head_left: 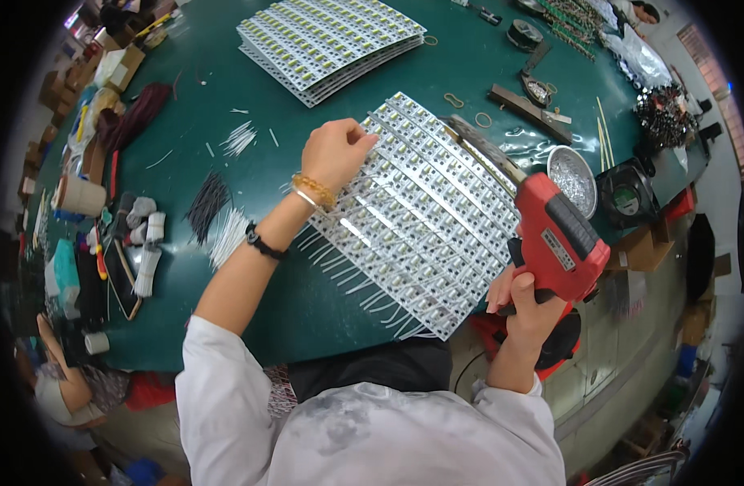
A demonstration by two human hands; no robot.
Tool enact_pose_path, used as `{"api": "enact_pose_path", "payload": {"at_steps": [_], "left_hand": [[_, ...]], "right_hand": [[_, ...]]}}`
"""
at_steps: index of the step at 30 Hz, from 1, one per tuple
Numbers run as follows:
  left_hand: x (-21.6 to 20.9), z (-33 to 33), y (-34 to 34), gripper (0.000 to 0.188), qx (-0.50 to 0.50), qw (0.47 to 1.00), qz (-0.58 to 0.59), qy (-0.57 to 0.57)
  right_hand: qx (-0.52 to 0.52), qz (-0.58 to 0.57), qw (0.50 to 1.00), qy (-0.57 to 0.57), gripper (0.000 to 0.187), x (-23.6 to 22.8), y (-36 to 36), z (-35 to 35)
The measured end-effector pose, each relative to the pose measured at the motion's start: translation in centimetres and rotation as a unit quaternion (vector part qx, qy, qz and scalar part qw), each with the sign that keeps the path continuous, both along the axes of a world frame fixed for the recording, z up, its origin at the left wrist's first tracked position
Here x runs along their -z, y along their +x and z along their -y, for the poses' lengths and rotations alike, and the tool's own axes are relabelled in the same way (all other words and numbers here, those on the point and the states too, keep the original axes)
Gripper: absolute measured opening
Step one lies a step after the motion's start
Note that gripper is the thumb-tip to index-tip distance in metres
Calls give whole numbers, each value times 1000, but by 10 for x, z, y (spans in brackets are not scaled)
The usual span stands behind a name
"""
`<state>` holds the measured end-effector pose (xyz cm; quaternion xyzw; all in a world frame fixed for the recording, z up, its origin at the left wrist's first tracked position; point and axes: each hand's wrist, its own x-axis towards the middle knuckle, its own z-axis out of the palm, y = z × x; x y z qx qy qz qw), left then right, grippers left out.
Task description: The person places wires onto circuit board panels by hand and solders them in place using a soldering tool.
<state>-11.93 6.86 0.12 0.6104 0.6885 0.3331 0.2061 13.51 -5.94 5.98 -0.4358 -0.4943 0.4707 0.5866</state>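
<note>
A panel of small white circuit boards (437, 219) lies at a slant on the green table in front of me. Its rows carry yellowish parts, and many white wires stick out along its near left edge. My left hand (333, 158) is closed at the panel's upper left edge; whatever its fingers pinch is hidden. In my right hand (524, 306) is a red and black pistol-shaped heat gun (554, 235), gripped by its handle beside the panel's right edge. Its long nozzle (481, 146) points up and left, along the panel's far right side.
Stacked circuit board panels (327, 40) lie at the far side of the table. Left of my arm are short white tubes (230, 235) and dark wires (207, 204). A bowl of small silvery parts (572, 180) and a black fan (627, 197) stand at the right.
</note>
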Motion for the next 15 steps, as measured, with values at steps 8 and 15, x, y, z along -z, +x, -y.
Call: {"api": "enact_pose_path", "payload": {"at_steps": [8,15], "left_hand": [[5,-4,4,20,-8,999,30,-44],[3,-12,-5,16,-1,991,83,-107]], "right_hand": [[-12,5,984,-177,24,25,-17,-39],[16,88,987,-133,66,45,-20,-40]]}}
